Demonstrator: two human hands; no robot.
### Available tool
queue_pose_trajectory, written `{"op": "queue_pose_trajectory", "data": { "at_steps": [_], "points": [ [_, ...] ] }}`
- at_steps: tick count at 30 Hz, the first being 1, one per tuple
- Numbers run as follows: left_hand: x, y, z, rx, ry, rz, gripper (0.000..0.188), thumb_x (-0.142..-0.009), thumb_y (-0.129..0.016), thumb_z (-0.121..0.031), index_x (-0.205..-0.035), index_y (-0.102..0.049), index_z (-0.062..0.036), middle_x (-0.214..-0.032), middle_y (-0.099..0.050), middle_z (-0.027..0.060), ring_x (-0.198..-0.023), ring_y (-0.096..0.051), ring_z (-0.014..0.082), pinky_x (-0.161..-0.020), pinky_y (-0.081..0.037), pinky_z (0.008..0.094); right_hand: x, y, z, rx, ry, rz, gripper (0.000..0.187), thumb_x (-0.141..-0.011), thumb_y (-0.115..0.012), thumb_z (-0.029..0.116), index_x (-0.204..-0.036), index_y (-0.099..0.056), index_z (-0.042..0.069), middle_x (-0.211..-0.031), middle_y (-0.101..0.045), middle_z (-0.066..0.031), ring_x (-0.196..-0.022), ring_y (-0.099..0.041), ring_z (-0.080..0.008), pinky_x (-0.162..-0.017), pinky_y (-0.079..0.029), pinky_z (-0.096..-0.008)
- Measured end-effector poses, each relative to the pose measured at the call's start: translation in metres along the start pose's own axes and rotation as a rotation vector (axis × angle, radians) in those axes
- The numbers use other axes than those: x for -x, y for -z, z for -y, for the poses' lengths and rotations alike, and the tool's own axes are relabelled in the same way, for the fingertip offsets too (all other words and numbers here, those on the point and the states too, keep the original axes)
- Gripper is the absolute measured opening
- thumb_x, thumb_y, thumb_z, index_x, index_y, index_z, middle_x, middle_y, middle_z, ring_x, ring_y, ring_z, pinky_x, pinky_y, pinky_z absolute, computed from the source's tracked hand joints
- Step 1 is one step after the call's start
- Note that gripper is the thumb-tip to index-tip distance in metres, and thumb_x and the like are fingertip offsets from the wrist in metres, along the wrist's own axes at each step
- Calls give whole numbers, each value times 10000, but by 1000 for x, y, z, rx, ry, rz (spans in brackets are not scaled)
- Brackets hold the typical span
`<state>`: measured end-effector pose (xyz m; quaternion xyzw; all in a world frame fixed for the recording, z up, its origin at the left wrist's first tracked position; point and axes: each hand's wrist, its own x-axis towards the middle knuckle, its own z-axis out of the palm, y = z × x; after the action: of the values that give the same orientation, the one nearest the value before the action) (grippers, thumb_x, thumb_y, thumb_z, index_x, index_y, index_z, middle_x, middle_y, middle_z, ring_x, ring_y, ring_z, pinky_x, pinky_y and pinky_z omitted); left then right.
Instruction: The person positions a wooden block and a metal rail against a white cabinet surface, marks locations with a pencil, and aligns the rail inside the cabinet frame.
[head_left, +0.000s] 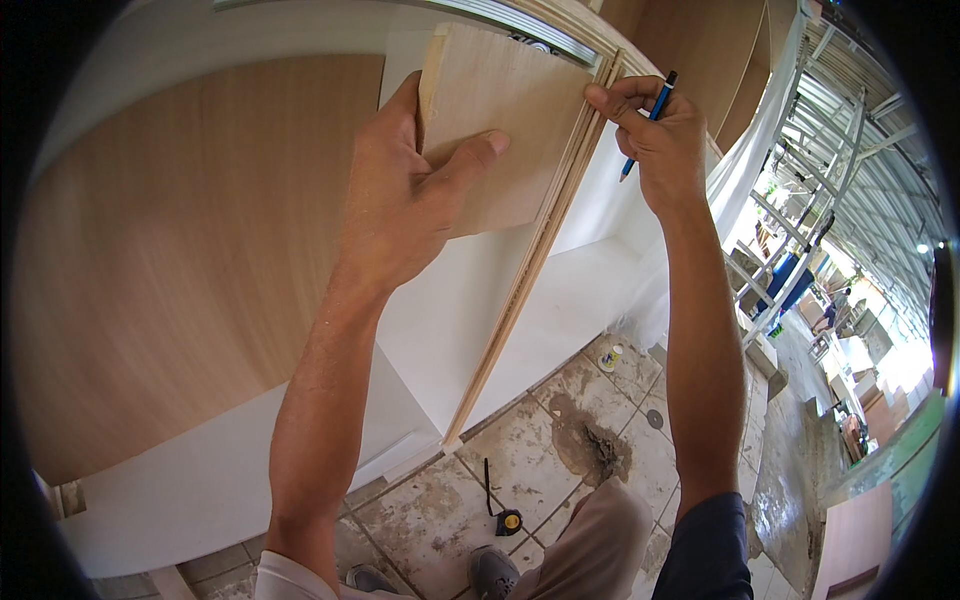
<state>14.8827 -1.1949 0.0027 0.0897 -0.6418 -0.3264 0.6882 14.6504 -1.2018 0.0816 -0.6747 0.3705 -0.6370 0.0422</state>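
My left hand [400, 195] grips a short light-wood board [525, 130] by its left edge, with the thumb across its front face. The board stands inside a cabinet, under a metal track [560, 42], and its right side meets the wooden edge of an upright divider [515, 300]. In my right hand [660, 140] is a blue pencil [661, 97], its sharpened tip angled down. Thumb and forefinger of that hand touch the divider's edge beside the board's upper right. The fingers of my left hand behind the board are hidden.
A large wood-faced panel [200, 270] fills the left of the cabinet. On the stained tile floor lie a tape measure [509, 522] and a small container [610, 357]. Plastic sheeting [755, 165] hangs at right, near metal scaffolding [800, 235].
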Motion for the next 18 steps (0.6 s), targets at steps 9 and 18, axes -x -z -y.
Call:
{"op": "queue_pose_trajectory", "data": {
  "at_steps": [9,18],
  "points": [
    [1,-1,0,-14,-36,5,359,-928,-673,-37,-1240,-551,89,-1119,-679,167,-1020,-683,202,-918,-572,364,-1,0,-1,-20,-26,-7,296,-750,-929,147,-829,-676,15,-615,-567,29,-481,-385,-31,-444,-234,-220],
    [1,0,1,-50,-57,4,373,-927,-673,-43,-1244,-540,103,-1122,-677,193,-1026,-689,216,-925,-574,376,-2,4,-1,-35,-21,37,299,-762,-923,166,-830,-671,20,-614,-557,35,-482,-393,-34,-443,-235,-220]
  ]
}}
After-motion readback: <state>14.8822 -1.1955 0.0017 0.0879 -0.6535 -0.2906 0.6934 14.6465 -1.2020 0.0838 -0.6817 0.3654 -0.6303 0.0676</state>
